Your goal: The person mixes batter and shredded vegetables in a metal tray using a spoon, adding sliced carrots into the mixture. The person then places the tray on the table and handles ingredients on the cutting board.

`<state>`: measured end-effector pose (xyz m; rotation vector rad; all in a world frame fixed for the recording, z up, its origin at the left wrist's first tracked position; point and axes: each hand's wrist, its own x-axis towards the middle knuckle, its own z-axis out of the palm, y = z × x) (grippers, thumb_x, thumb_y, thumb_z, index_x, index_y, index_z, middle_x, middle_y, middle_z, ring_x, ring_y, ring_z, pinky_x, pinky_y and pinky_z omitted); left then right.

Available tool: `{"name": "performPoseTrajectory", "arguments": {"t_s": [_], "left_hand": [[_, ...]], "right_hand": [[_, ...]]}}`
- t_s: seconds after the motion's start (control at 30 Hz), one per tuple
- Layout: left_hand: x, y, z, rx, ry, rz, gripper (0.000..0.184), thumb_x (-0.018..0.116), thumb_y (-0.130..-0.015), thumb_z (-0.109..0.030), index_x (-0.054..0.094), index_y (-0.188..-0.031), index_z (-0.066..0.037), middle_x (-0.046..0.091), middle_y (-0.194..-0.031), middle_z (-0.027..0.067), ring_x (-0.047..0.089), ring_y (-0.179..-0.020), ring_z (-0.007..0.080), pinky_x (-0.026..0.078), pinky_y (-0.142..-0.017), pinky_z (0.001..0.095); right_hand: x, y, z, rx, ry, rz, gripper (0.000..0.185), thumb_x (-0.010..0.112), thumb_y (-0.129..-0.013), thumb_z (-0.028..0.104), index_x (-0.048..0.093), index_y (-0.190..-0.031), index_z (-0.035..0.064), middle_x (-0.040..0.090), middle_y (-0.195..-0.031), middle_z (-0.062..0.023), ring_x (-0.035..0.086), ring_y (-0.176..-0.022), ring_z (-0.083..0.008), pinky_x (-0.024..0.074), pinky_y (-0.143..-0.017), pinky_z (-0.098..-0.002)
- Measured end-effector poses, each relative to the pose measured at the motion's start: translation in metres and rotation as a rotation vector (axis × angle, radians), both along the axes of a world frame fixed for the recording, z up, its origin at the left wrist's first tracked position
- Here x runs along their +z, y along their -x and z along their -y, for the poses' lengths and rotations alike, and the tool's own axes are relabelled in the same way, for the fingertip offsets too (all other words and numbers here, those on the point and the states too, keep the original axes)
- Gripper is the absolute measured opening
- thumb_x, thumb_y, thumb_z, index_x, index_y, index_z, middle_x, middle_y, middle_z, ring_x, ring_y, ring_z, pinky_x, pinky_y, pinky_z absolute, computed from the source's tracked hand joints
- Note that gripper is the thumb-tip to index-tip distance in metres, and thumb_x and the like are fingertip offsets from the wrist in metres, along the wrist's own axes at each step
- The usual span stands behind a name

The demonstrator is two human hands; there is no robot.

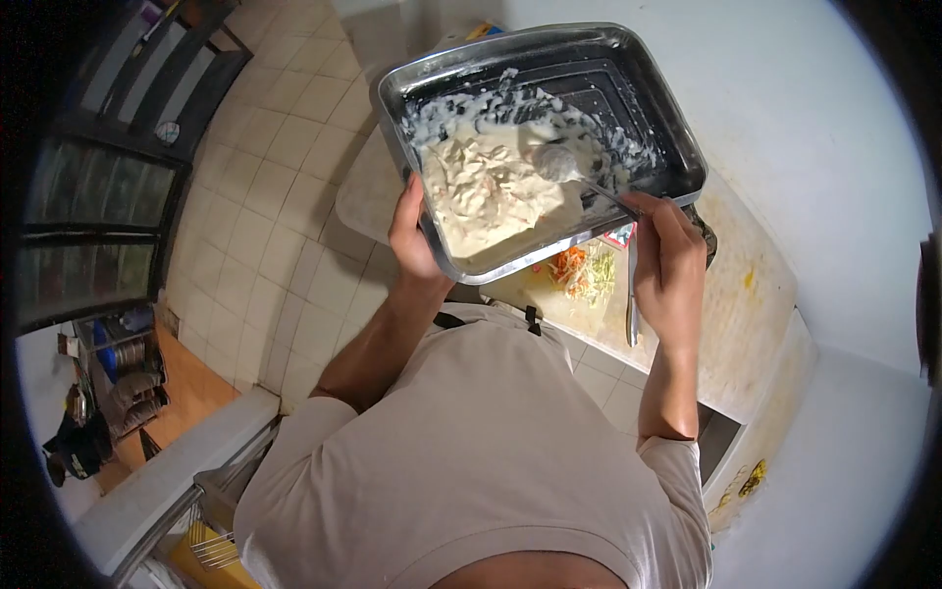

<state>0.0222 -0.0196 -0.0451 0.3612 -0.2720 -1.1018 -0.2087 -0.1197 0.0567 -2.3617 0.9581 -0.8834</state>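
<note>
My left hand (417, 236) grips the left side of a rectangular metal tray (659, 108), thumb along its outer wall. The tray is held up in front of me, tilted. A creamy white mixture (486, 191) is gathered toward its left side, with smears over the dark bottom. My right hand (667, 260) is closed around the handle of a metal spoon (603, 191). The spoon's bowl, coated with white, rests in or just over the mixture. Below the tray, shredded orange and pale green vegetables (581, 275) lie in a small heap, and a knife (632, 299) lies near my right wrist.
A stained, light-coloured counter (746, 294) runs along the right, against a white wall (844, 187). Tiled floor (260, 187) extends to the left, toward a dark-framed glass cabinet (93, 231). A metal wire rack (211, 545) is at the lower left.
</note>
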Motion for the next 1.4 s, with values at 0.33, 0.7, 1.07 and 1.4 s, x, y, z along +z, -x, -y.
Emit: {"name": "performPoseTrajectory", "arguments": {"t_s": [0.33,0.7,1.07,1.4], "left_hand": [[-0.004,-0.001,-0.003,0.029,-0.06,0.075,0.058,0.037,-0.105,-0.039,0.045,-0.145,0.003,0.055,-0.142,0.0186,0.057,-0.126,0.0295,0.043,-0.109,0.0426],[0.003,0.003,-0.003,-0.021,-0.026,0.095,0.06,0.038,-0.104,-0.041,0.043,-0.147,0.002,0.055,-0.142,0.0171,0.057,-0.126,0.0291,0.045,-0.108,0.0421],[0.005,0.002,-0.003,-0.004,-0.062,0.107,0.061,0.04,-0.103,-0.041,0.042,-0.148,0.001,0.053,-0.144,0.017,0.056,-0.128,0.0301,0.043,-0.11,0.043],[-0.002,-0.001,-0.002,-0.045,0.038,0.015,0.06,0.036,-0.105,-0.039,0.042,-0.147,0.002,0.052,-0.145,0.0202,0.055,-0.129,0.0333,0.044,-0.11,0.0466]], "right_hand": [[-0.006,-0.013,0.003,-0.139,0.145,-0.257,0.025,0.066,-0.085,0.003,0.073,-0.109,0.0069,0.072,-0.082,-0.0157,0.07,-0.069,-0.0345,0.0543,-0.061,-0.0398],[0.012,-0.009,-0.031,0.108,-0.013,-0.145,0.024,0.066,-0.083,0.003,0.074,-0.105,0.0049,0.073,-0.077,-0.0118,0.071,-0.063,-0.0278,0.0545,-0.058,-0.0369],[0.015,-0.009,-0.025,0.1,0.11,-0.155,0.02,0.066,-0.083,0.003,0.076,-0.1,0.0074,0.071,-0.071,-0.0053,0.068,-0.057,-0.0222,0.0517,-0.053,-0.0338],[0.006,0.0,-0.019,0.103,0.097,-0.07,0.024,0.067,-0.08,0.005,0.077,-0.101,0.0098,0.068,-0.069,-0.0035,0.065,-0.055,-0.021,0.0498,-0.052,-0.0337]]}}
